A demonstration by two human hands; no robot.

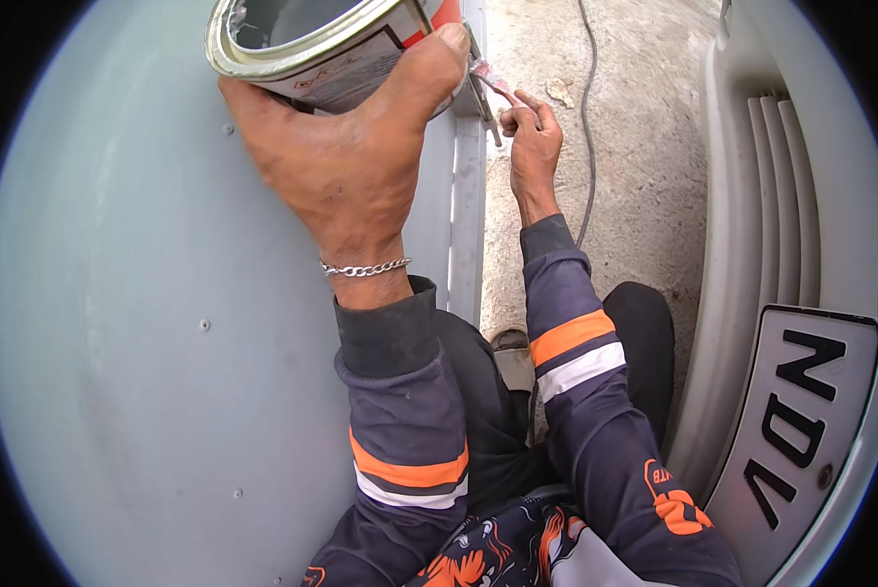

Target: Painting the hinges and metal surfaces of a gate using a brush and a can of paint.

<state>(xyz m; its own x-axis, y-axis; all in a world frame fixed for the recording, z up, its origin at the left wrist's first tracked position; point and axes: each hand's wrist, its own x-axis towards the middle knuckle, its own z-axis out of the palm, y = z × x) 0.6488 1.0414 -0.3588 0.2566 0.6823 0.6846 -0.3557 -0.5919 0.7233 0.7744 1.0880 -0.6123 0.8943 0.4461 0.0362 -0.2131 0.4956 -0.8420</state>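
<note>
Close to the camera, my left hand (346, 161) grips an open paint can (366, 64) by its side, thumb and fingers spread around it. Grey paint coats its inner wall, and the rim is smeared. My right hand (535, 152) is closed around the handle of a small paintbrush (496, 82), reddish and stained with paint. The brush reaches toward the edge of a large grey metal panel (165, 245); its tip is partly hidden by the can and my left hand. A thin metal rod (487, 112) sticks out at that edge, just left of my right hand.
Rivets dot the panel, which fills the left side. A white vehicle (733, 196) with a number plate (791, 430) stands close on the right. Between them lies rough concrete (645, 127) with a dark cable (590, 117) along it. My shoe (512, 362) is beside the panel edge.
</note>
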